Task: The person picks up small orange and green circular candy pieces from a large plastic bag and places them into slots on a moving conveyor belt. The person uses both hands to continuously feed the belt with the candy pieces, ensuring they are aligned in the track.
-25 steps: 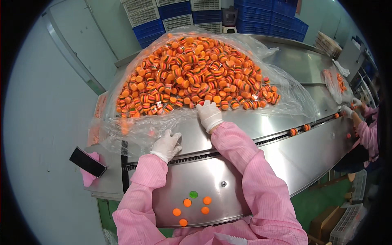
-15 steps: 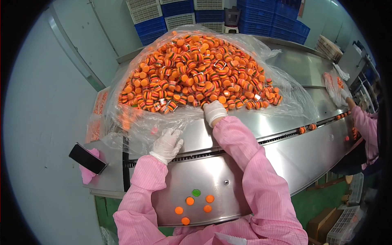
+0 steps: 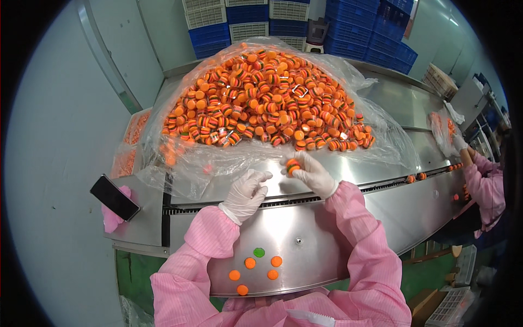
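Note:
My right hand (image 3: 311,175), in a white glove, pinches a burger-shaped gummy candy (image 3: 293,165) between thumb and fingers, just above the metal table. Its layers are orange, green and red. Facing it a little to the left is my gloved left hand (image 3: 245,196), with its thumb and index finger apart and nothing visible between them; the other fingers are partly curled. Beyond both hands rises a large heap of the same layered candies (image 3: 261,98) on a clear plastic bag (image 3: 223,158). Close to me on the table lie several loose orange discs (image 3: 250,263) and one green disc (image 3: 259,252).
A slotted conveyor track (image 3: 381,186) crosses the table, with candies (image 3: 423,176) on it at the right. A phone (image 3: 114,197) leans on a pink cloth at the left. A co-worker's pink sleeve (image 3: 485,191) shows far right. Blue crates (image 3: 351,30) stand behind.
My right hand has drawn back from the heap's near edge toward me, now with a candy in it. My left hand has shifted right, and its index finger has come out toward the right hand.

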`<state>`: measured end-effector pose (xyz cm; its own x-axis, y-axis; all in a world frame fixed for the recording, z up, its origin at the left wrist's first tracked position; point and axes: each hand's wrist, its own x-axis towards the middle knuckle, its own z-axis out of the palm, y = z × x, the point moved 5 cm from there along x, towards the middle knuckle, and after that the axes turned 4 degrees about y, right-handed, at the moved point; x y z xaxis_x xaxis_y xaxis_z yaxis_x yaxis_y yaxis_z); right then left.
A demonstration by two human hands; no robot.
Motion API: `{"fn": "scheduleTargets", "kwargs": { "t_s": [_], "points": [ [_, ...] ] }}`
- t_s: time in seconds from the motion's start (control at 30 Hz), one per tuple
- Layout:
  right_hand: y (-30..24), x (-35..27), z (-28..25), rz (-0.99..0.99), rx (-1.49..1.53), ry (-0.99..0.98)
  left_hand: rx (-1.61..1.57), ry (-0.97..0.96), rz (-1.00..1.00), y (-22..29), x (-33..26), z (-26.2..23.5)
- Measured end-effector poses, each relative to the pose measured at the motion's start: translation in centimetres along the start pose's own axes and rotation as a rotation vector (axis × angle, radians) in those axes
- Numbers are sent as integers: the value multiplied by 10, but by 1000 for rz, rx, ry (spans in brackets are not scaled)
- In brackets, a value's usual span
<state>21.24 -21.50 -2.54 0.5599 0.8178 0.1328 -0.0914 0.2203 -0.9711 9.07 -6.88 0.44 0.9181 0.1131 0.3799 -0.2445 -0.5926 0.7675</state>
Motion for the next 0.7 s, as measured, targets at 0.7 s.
{"fn": "scheduleTargets", "kwargs": {
  "t_s": [0.7],
  "points": [
    [10, -75, 8, 326, 360, 248, 299, -132, 209, -14, 27, 44]
  ]
}}
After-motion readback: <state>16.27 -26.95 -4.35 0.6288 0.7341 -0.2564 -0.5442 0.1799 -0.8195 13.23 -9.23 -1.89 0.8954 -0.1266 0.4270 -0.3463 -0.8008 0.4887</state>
